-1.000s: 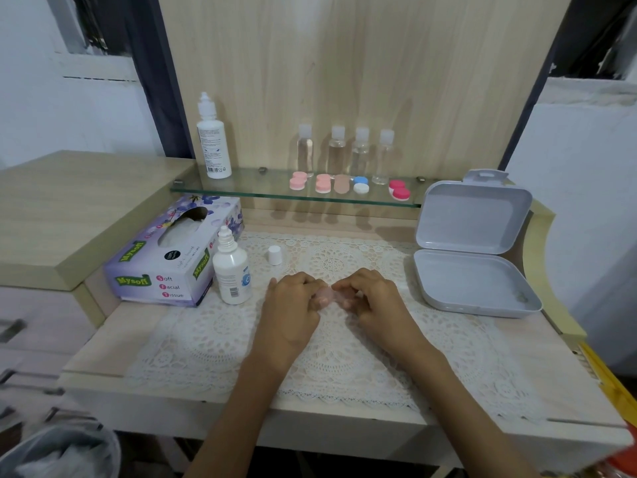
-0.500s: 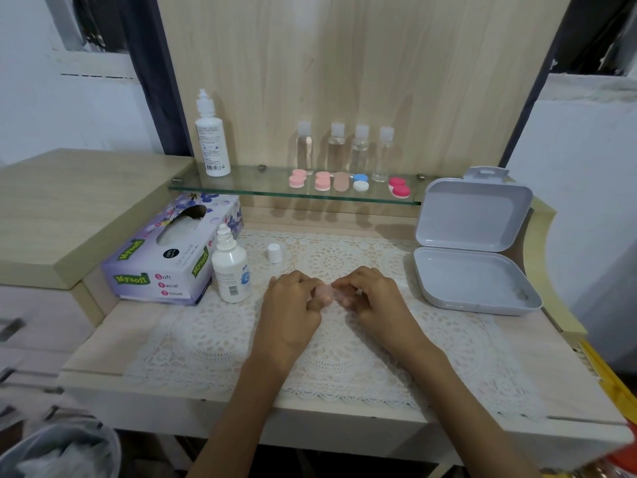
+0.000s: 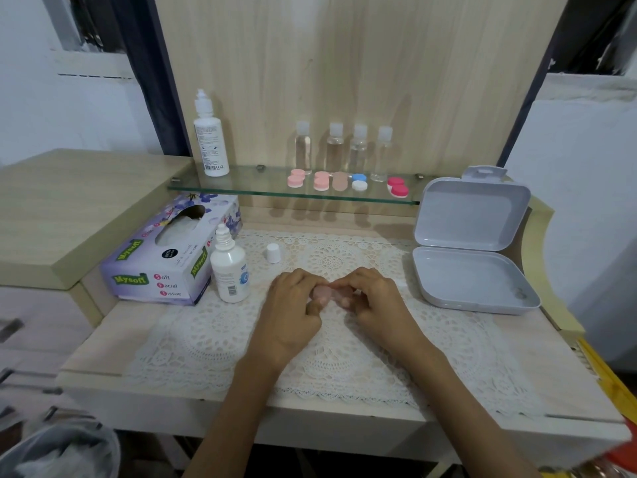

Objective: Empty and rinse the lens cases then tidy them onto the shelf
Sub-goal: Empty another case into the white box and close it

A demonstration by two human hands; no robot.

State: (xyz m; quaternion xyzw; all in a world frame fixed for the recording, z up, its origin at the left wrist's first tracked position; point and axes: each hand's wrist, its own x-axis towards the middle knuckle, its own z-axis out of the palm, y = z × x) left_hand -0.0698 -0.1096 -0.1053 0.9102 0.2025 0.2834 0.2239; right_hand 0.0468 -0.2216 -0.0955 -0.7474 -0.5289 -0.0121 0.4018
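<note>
Lens case (image 3: 326,293): lying long-axis left-to-right, being pinched at each end, left hand (image 3: 293,310) and right hand (image 3: 379,303) curling fingers round it, equally near. Likely twisting open next.

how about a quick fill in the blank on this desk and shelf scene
1. The glass shelf carries ____ small clear bottles.
2. The grey box on the right stands ____.
3. The tissue box lies to the ____ of the dropper bottle.
4. The left hand and right hand together hold a pale ____ lens case.
Missing words: four; open; left; pink.
</note>
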